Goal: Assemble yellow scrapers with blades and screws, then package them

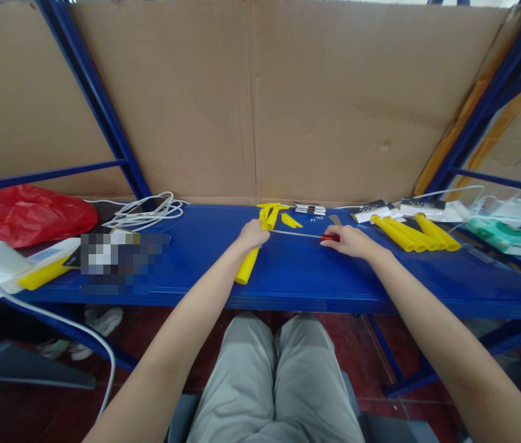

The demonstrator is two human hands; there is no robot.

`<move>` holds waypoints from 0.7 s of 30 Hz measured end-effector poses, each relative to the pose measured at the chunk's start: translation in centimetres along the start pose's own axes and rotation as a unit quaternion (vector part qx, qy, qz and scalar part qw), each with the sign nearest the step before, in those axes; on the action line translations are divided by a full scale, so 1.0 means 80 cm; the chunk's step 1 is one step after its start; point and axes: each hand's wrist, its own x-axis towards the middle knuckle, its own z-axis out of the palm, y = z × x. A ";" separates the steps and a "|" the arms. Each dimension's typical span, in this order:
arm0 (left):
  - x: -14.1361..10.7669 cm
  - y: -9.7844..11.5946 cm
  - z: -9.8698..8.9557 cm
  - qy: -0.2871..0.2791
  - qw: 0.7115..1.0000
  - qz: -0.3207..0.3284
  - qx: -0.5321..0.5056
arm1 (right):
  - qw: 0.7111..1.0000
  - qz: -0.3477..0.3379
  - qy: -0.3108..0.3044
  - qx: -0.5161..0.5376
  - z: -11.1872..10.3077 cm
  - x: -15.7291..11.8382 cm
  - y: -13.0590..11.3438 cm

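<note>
Two grips at once: my left fingers (263,235) wrap a yellow tube (247,266) while my right fingers (331,244) pinch the red handle (329,237) of a thin metal shaft (297,234) aimed at the left. A loose hold or crooked push could jab my skin. The desk's front edge (306,301) runs near the tube's lower end; more yellow tubes (393,235) crowd right of my right fingers, but the near side offers elbow room.

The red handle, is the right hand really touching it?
Touching. The head view shows the right hand closed on the red handle, with no gap between them.
</note>
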 end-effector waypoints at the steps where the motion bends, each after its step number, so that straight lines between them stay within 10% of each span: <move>1: 0.000 0.000 0.000 0.000 1.000 0.001 0.000 | 1.000 0.003 0.003 0.001 0.001 0.001 0.001; 21: -0.001 0.002 0.000 -0.002 1.000 -0.002 0.002 | 0.999 -0.001 0.028 -0.036 -0.001 -0.001 0.000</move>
